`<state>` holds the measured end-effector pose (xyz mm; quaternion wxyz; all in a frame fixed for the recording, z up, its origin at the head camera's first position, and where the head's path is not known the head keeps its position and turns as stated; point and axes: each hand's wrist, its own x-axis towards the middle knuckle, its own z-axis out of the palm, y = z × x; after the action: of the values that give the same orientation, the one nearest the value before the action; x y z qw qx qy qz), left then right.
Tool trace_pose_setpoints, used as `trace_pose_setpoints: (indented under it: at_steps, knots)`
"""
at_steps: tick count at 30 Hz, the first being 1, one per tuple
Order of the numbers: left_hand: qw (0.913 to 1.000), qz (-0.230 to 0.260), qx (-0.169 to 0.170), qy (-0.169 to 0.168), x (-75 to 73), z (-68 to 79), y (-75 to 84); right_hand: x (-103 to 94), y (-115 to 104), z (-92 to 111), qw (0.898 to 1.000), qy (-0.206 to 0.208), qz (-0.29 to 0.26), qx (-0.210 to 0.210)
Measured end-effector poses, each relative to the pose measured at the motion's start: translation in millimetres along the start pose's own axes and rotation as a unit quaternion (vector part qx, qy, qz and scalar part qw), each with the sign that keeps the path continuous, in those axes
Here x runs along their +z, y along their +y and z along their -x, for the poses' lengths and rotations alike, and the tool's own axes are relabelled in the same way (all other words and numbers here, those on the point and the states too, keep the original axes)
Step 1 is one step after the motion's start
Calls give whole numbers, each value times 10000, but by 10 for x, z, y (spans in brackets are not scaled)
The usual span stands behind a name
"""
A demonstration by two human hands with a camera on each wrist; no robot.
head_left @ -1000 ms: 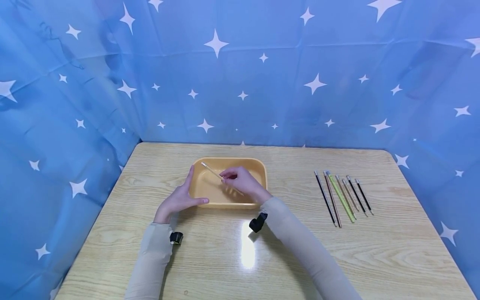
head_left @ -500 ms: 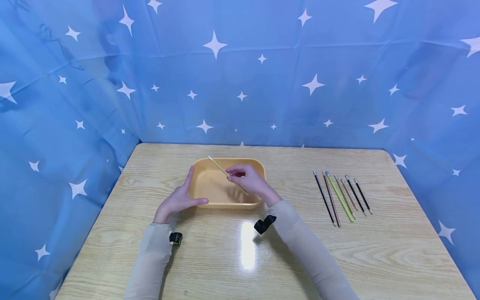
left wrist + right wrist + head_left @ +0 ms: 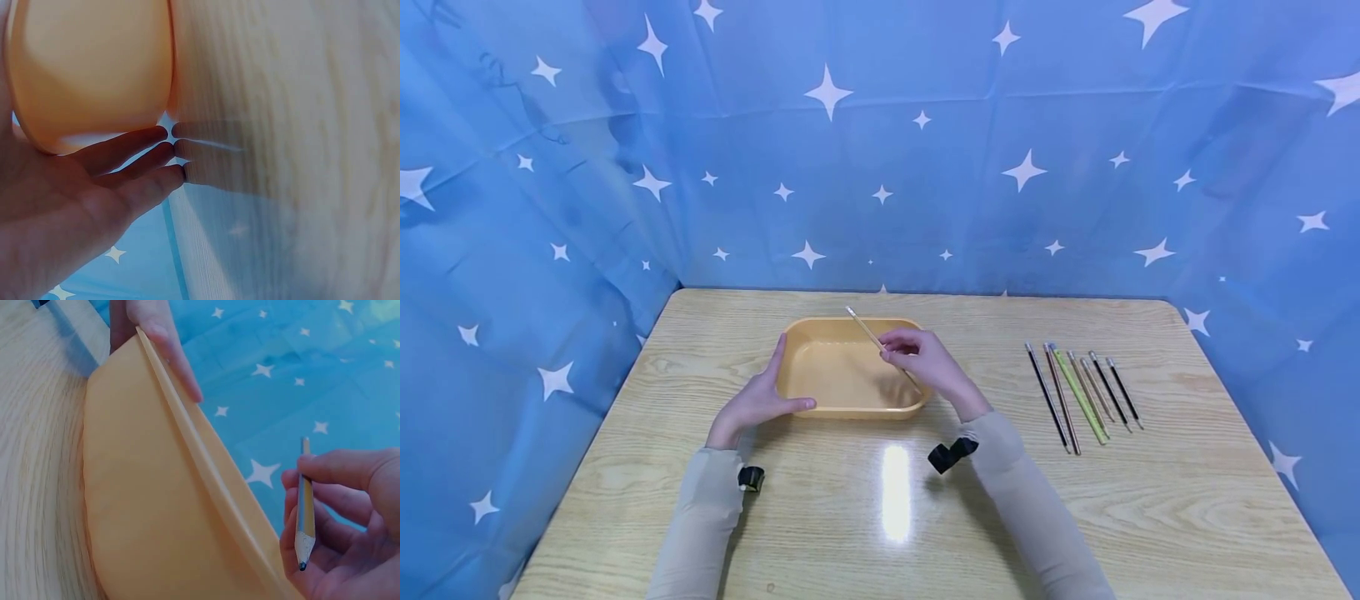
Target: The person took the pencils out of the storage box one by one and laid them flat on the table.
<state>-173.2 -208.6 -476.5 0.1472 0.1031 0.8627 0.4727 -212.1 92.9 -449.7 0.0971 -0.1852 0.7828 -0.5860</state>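
Observation:
My left hand (image 3: 758,402) rests against the left end of a yellow-orange plastic tray (image 3: 857,413). Its thumb lies on the near rim, and in the left wrist view the straight fingers (image 3: 134,147) reach along the tray's outer wall to the tabletop. Above the tray's right part, my right hand (image 3: 928,362) pinches a yellowish pencil (image 3: 865,327) between thumb and fingers. The pencil slants, eraser end up and away to the left. In the right wrist view its sharpened dark tip (image 3: 303,565) points down, apart from the tray. No pencil shows on the visible tray floor.
To the right of the tray, several pencils lie roughly side by side on the wooden table (image 3: 1195,467), among them a thick lime-green one (image 3: 1078,393) and a black one (image 3: 1047,396). A blue star-printed curtain (image 3: 925,167) hangs behind the table and along its sides.
The right hand has moved rightward with the pencil, from over the tray's middle toward its right end, and the pencil has risen and become steeper. The left hand has stayed at the tray.

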Motion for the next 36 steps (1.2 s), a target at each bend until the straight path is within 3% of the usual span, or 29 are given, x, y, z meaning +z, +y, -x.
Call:
trace_pose_setpoints:
  at_steps: [6, 14, 30, 36]
  knots:
    - [10000, 65, 19, 15, 4, -6, -26, -122, 28, 94, 9990, 262, -299, 214]
    - [10000, 4, -37, -2, 3, 2, -21, -267, 20, 203, 9971, 655, -299, 240]
    - [9999, -7, -103, -36, 3, 2, 14, -524, 227, 403, 9942, 890, -265, 540]
    - [10000, -45, -69, -47, 2, -1, 24, -632, 351, 543, 9927, 924, 50, 776]
